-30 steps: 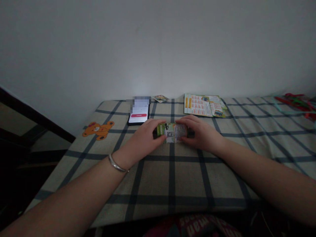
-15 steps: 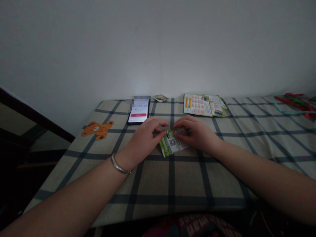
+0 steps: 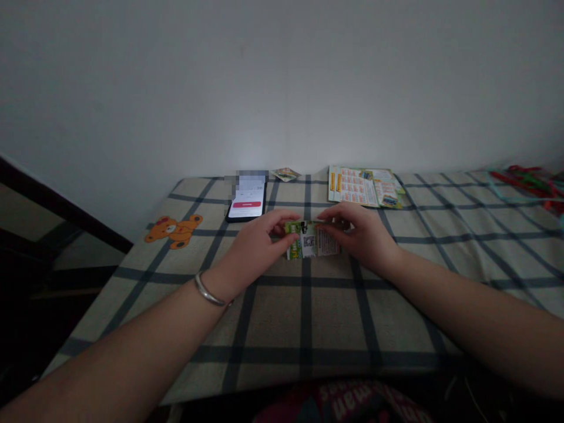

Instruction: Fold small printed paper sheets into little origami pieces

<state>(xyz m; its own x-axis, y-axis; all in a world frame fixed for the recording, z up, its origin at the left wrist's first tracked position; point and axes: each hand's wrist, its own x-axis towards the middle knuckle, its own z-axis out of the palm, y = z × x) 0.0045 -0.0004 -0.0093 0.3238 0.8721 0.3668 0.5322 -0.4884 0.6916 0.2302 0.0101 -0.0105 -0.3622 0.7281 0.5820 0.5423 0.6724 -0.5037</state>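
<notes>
One small green and white paper with a QR code (image 3: 310, 242) is over the checked tablecloth (image 3: 273, 323), between the left hand (image 3: 259, 242) and the right hand (image 3: 365, 236). The left thumb and fingers are pinched on its left edge, and the right thumb and fingers are pinched on its top right part. Just past the left hand is a phone (image 3: 247, 197). A printed leaflet (image 3: 355, 187) lies near the wall (image 3: 282, 82).

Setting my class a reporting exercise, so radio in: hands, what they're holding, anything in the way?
Left hand, right hand: both gripping slip. Slip's print facing camera. Possible obstacle: phone, close beyond left hand.
</notes>
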